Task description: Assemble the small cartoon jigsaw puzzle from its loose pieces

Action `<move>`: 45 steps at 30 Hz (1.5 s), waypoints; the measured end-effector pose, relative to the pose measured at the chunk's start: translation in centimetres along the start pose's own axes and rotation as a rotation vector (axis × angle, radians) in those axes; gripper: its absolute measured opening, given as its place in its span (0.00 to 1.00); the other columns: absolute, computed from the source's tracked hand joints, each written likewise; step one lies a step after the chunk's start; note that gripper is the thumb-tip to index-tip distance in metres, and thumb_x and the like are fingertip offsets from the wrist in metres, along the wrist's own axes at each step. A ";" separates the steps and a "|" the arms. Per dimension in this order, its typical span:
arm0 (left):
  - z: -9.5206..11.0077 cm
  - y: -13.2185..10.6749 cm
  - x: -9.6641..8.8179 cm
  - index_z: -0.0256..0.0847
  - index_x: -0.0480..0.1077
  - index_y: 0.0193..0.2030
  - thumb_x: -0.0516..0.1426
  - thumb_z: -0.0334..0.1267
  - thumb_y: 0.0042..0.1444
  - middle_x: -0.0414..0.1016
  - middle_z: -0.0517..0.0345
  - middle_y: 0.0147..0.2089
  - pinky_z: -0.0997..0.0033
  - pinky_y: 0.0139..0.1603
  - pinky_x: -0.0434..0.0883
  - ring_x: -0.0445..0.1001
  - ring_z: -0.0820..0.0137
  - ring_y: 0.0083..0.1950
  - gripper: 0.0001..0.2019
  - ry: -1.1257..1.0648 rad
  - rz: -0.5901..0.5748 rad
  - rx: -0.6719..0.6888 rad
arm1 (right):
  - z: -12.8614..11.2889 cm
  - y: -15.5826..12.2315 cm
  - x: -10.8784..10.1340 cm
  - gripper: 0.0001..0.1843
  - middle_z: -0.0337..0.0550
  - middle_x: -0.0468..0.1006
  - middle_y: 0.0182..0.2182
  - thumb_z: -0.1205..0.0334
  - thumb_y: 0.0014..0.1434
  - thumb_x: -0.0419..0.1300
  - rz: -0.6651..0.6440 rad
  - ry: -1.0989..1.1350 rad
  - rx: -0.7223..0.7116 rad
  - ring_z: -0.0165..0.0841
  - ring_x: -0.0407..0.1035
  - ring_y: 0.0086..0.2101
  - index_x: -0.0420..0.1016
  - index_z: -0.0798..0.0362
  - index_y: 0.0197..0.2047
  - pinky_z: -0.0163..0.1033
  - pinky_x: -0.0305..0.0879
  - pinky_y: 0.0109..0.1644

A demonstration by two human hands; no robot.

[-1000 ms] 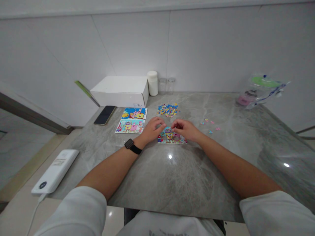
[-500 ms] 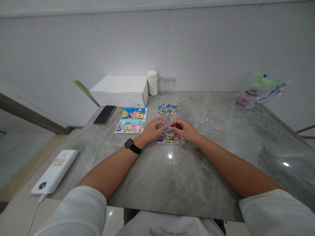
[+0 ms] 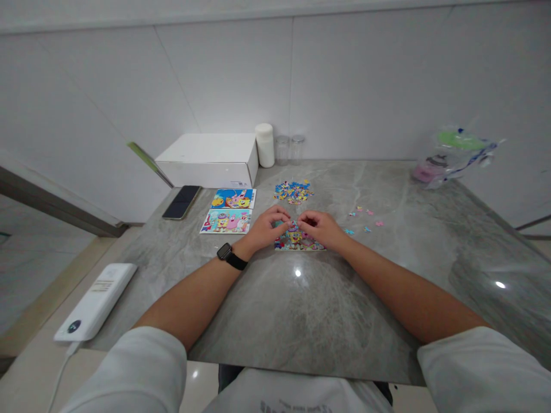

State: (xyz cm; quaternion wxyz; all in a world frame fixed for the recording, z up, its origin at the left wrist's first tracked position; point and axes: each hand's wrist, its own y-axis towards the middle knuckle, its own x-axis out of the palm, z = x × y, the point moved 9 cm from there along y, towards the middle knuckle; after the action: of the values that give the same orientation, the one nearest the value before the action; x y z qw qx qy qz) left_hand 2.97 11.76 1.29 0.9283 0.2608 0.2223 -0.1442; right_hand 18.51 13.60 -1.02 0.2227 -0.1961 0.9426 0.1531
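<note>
Nearest you, the power bank (image 3: pixel 95 301) lay at the left edge of the table (image 3: pixel 301 321) with its cable hanging off, unmoved across the last second. Your forearms ran forward from there, the watch (image 3: pixel 227 255) on your left wrist.

What changed was small and at the fingertips. A second before, your hands sat a little apart over the puzzle (image 3: pixel 298 240); by this moment your left hand (image 3: pixel 262 226) and right hand (image 3: pixel 321 226) had closed in until thumbs and forefingers nearly met above its upper middle. Both were curled in a pinch, and something tiny seemed to sit between them, likely a single piece, though it was too small for me to say which hand held it. That reads to me as a piece being seated, not searched for.

The puzzle lay flat, partly under your fingers. Left of it lay the two picture cards (image 3: pixel 228 211) and the phone (image 3: pixel 181 202); right, a few stray pieces (image 3: pixel 364 221); beyond, the loose pile (image 3: pixel 293 191), then the white box (image 3: pixel 209 159) and jars (image 3: pixel 286 149) at the wall.
</note>
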 end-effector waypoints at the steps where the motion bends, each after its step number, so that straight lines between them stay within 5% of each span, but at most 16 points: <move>1: 0.0 0.0 -0.1 0.41 0.78 0.38 0.60 0.44 0.68 0.77 0.52 0.48 0.59 0.60 0.72 0.77 0.64 0.51 0.11 0.011 0.008 0.007 | 0.1 0.0 0.1 0.12 0.36 0.76 0.25 0.52 0.62 0.63 -0.010 -0.002 0.002 0.29 0.66 0.26 0.80 0.52 0.35 0.35 0.60 0.32; 17: 0.4 0.0 0.0 0.41 0.76 0.35 0.62 0.43 0.66 0.77 0.52 0.47 0.59 0.58 0.72 0.77 0.64 0.50 0.10 0.019 -0.022 0.040 | -0.2 -0.1 0.7 0.12 0.36 0.76 0.24 0.52 0.63 0.62 -0.065 -0.003 0.008 0.30 0.67 0.27 0.78 0.52 0.34 0.36 0.62 0.33; 28: -0.9 0.1 -0.6 0.41 0.76 0.35 0.62 0.46 0.67 0.77 0.52 0.47 0.59 0.61 0.72 0.77 0.65 0.50 0.12 -0.023 0.030 -0.039 | -4.1 -1.4 0.2 0.10 0.47 0.77 0.44 0.59 0.65 0.65 0.068 -0.299 -0.411 0.37 0.72 0.40 0.74 0.49 0.50 0.42 0.69 0.44; 45: -0.3 0.0 -0.2 0.41 0.78 0.36 0.62 0.46 0.67 0.78 0.52 0.46 0.60 0.58 0.73 0.77 0.65 0.49 0.12 0.013 0.001 -0.007 | -3.4 -1.2 0.7 0.13 0.45 0.84 0.40 0.65 0.63 0.60 0.011 -0.247 -0.300 0.37 0.75 0.37 0.80 0.50 0.51 0.42 0.69 0.47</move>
State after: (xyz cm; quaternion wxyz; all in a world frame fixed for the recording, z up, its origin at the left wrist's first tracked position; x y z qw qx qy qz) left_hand 2.73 11.97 1.19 0.9279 0.2584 0.2286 -0.1414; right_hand 17.25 11.04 1.35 0.3041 -0.2016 0.8758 0.3161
